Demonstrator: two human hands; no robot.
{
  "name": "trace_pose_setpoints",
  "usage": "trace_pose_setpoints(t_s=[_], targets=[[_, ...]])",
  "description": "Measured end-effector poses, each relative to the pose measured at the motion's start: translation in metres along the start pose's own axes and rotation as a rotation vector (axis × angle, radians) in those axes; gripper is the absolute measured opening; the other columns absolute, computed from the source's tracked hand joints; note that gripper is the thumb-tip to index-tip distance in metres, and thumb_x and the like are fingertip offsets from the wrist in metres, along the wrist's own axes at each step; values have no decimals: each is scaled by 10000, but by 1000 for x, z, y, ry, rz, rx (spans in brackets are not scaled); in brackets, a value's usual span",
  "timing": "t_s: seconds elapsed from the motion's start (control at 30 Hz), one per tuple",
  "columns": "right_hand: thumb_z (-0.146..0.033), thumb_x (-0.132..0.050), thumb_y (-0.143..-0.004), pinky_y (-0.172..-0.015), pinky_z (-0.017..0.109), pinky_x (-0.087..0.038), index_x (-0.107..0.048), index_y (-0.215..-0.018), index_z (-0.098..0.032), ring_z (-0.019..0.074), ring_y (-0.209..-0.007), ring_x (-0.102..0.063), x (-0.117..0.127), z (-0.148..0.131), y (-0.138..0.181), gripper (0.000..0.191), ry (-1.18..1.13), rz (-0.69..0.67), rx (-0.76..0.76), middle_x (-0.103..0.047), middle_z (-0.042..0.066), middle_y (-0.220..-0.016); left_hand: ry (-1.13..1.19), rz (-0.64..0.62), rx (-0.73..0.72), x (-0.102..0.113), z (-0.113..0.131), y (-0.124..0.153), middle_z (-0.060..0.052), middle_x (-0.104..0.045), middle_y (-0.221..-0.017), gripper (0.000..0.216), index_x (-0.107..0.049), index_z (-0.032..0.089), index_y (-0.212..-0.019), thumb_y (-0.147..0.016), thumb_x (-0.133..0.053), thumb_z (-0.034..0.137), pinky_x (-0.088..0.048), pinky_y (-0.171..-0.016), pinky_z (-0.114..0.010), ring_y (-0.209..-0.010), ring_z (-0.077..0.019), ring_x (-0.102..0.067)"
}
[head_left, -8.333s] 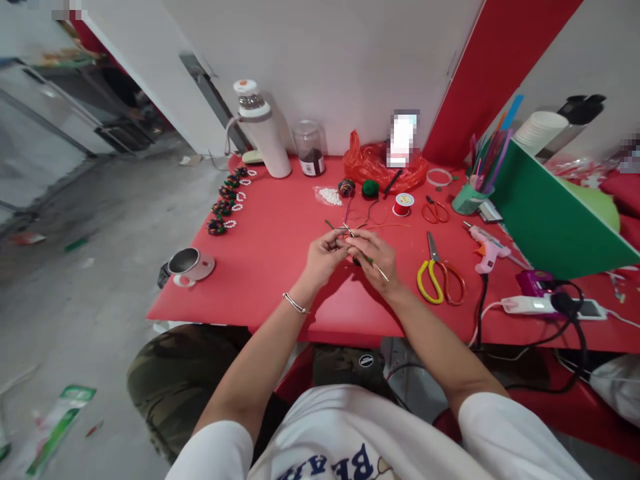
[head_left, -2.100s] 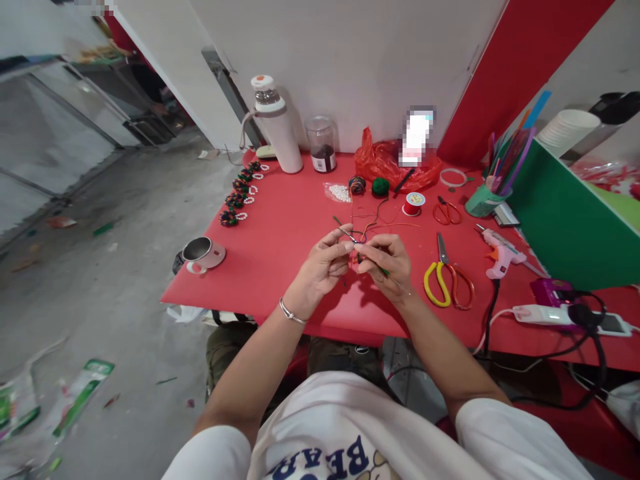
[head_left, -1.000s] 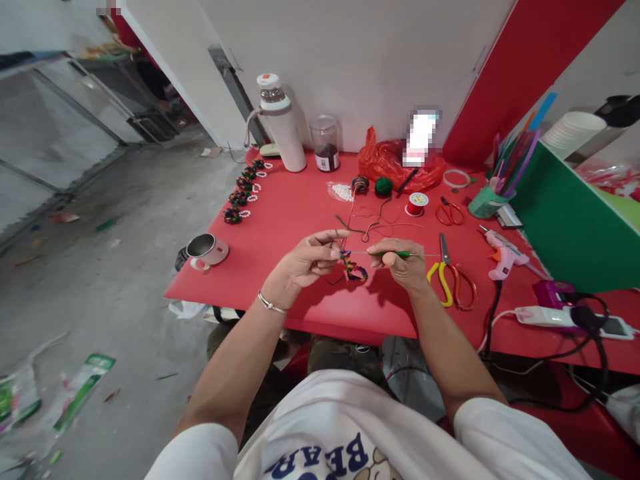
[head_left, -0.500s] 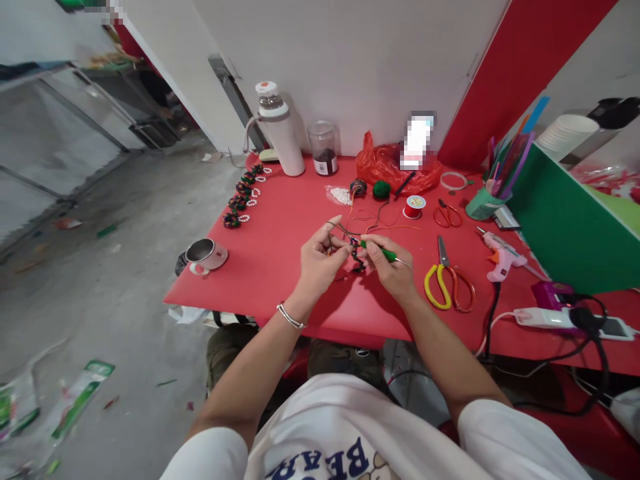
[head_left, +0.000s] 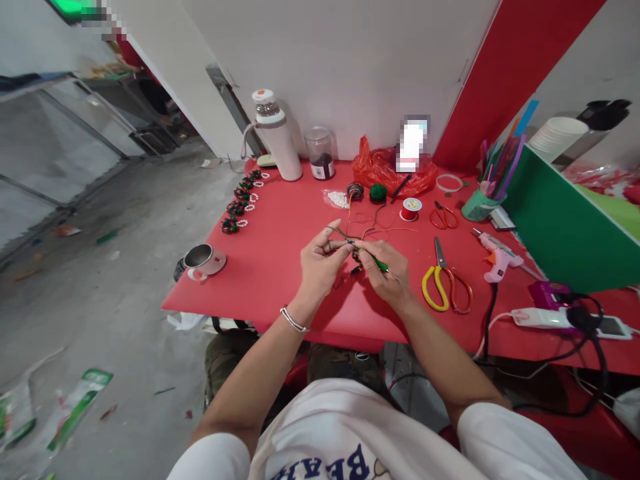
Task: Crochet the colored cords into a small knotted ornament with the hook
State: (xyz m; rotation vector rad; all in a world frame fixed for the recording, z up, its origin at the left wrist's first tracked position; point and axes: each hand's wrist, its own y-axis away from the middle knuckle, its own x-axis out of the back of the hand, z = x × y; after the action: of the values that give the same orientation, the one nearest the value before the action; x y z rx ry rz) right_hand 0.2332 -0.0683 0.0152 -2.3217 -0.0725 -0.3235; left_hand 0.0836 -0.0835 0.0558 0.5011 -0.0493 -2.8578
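My left hand [head_left: 320, 263] and my right hand [head_left: 383, 273] meet above the middle of the red table [head_left: 270, 267]. The left fingers pinch a small multicoloured crochet piece [head_left: 355, 256]. The right hand grips a green-handled crochet hook [head_left: 379, 265], whose tip sits at that piece. Thin coloured yarn strands [head_left: 373, 227] run from the piece to two yarn balls [head_left: 367, 192] farther back. A bracelet circles my left wrist.
Yellow-and-red scissors [head_left: 443, 283], small red scissors [head_left: 443, 215], a pink glue gun [head_left: 493, 252] and a power strip [head_left: 560, 317] lie to the right. A white flask [head_left: 275, 137], jar [head_left: 320, 153], red bag [head_left: 387, 173], thread spool [head_left: 411, 208], beads [head_left: 336, 199], finished pieces [head_left: 239, 203] and a metal cup [head_left: 200, 259] stand around.
One second ago my hands were apart, the hook held level and the piece hanging between them. They have closed together again, with the hook tip back at the piece.
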Motion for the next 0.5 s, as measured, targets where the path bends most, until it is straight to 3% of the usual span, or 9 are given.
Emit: trace_pose_setpoints(t_s=[0.17, 0.27, 0.37, 0.5], targets=[[-235, -601, -1025, -911, 388, -644, -758, -1248, -273, 217, -1010, -778, -7, 4, 5, 275, 68, 85, 150, -825, 89, -1122, 121, 17, 13, -10, -4, 4, 22, -772, -754, 880, -603, 196, -1486, -672, -935, 177, -402, -512, -169, -546, -67, -603], [-239, -637, -1018, -886, 374, -646, -762, -1262, -300, 209, -1006, -779, -6, 6, 6, 281, -15, 125, 172, -823, 77, -1133, 193, -54, 101, -11, -2, 4, 36, -746, -707, 956, -570, 175, -1505, -637, -966, 244, -271, -399, -176, -390, -30, -431], [-357, -655, -1022, -847, 392, -648, -788, -1219, -313, 214, -930, -780, 1, 9, 2, 242, -162, 78, 67, -833, 67, -1055, 183, -119, 161, -4, 7, 1, 66, -682, -616, 925, -625, 157, -1444, -598, -988, 243, -186, -370, -175, -347, -12, -336], [-487, -705, -977, -766, 382, -633, -830, -1114, -302, 201, -788, -749, 9, 13, -5, 262, -331, -27, -97, -820, 55, -897, 62, -196, 239, 17, 24, -5, 4, -729, -662, 908, -674, 128, -1392, -551, -1006, 210, -178, -372, -166, -374, -23, -407]])
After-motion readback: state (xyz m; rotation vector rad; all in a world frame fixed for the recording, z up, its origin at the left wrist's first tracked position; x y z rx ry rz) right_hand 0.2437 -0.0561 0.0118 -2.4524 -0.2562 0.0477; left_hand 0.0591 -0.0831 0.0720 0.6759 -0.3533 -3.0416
